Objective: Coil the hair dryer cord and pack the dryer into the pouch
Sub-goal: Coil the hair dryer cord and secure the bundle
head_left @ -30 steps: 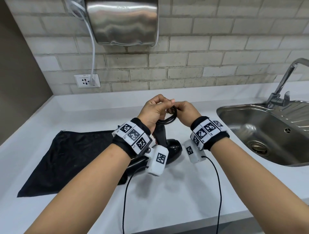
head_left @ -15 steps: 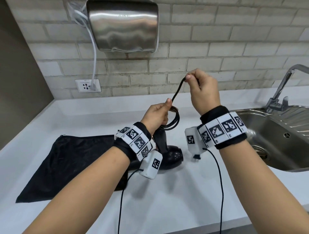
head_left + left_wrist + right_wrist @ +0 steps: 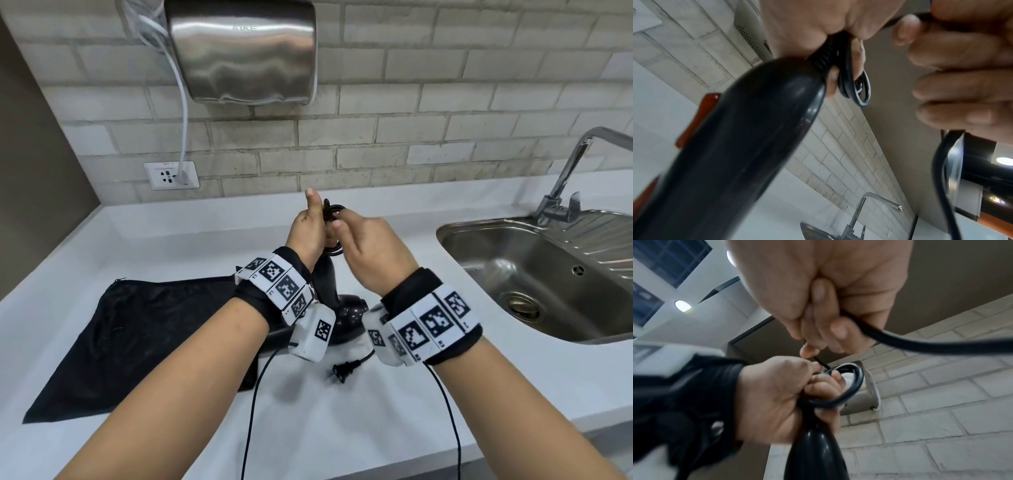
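Note:
The black hair dryer (image 3: 346, 317) stands on the white counter with its handle (image 3: 735, 146) pointing up. At the top of the handle my left hand (image 3: 317, 219) grips several small loops of the black cord (image 3: 334, 210), thumb raised. My right hand (image 3: 342, 224) is close against it and pinches the cord (image 3: 920, 344) between thumb and fingers. The loops (image 3: 849, 386) sit over my left fingers. The cord's plug (image 3: 344, 368) lies on the counter in front of the dryer. The black pouch (image 3: 137, 335) lies flat to the left, partly under the dryer.
A steel sink (image 3: 496, 260) with a faucet (image 3: 565, 178) is set in the counter at the right. A steel hand dryer (image 3: 239, 51) hangs on the brick wall, its white cable running to a socket (image 3: 171, 174). Thin black wrist-camera cables (image 3: 253, 394) hang over the counter's front edge.
My right hand, raised with a stretch of cord half a second ago, has come back down to the left hand. The plug end now lies on the counter in front of the dryer.

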Demonstrator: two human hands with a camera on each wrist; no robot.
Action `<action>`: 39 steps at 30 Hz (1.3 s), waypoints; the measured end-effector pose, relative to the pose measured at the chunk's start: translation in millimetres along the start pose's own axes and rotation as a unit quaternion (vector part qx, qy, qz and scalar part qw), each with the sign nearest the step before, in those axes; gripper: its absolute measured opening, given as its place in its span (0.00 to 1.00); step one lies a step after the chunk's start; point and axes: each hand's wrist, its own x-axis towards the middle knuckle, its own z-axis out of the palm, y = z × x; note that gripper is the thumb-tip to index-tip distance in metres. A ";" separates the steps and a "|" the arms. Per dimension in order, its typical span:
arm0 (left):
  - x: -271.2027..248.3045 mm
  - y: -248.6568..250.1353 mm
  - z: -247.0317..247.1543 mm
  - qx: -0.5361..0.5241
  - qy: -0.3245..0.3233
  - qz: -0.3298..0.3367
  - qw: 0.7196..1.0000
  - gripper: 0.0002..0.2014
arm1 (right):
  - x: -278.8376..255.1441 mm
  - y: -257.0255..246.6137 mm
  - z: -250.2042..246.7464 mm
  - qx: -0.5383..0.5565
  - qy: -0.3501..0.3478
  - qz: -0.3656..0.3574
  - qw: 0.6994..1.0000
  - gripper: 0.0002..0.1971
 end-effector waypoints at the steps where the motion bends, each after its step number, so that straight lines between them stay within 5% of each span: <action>1: 0.6 0.3 -0.9 0.006 0.006 -0.001 1.000 0.30 | -2.6 -1.1 4.4 -0.020 -0.008 -0.012 1.000 0.16; 7: 4.3 -3.6 -4.4 -0.064 0.016 -0.001 0.998 0.26 | -18.8 16.5 17.8 -0.088 -0.014 -0.028 0.996 0.18; 16: -0.6 -8.8 -1.4 -0.154 -0.052 0.048 0.986 0.20 | -30.0 50.6 20.5 -0.066 -0.004 0.018 0.998 0.19; 20: 1.2 -12.6 -0.9 -0.151 -0.042 0.058 0.986 0.19 | -40.6 53.9 26.7 -0.159 0.083 0.027 0.983 0.17; 25: 3.1 -12.8 -0.1 -0.153 -0.028 0.062 0.986 0.18 | -64.5 51.8 29.1 -0.124 0.196 0.071 0.970 0.14; 28: 4.1 -12.8 0.6 -0.154 -0.017 0.061 0.986 0.18 | -79.2 48.7 31.9 -0.115 0.013 0.179 0.977 0.13; 31: 3.2 -12.6 0.9 -0.148 -0.013 0.062 0.987 0.18 | -89.1 51.4 43.6 -0.100 -0.258 0.271 0.922 0.14; 33: 2.8 -11.9 1.2 -0.145 -0.016 0.064 0.987 0.18 | -94.8 52.5 57.1 -0.101 -0.377 0.290 0.874 0.18; 39: 1.4 -12.3 2.0 -0.139 -0.006 0.059 0.988 0.18 | -94.1 53.3 76.4 -0.113 -0.408 0.315 0.849 0.21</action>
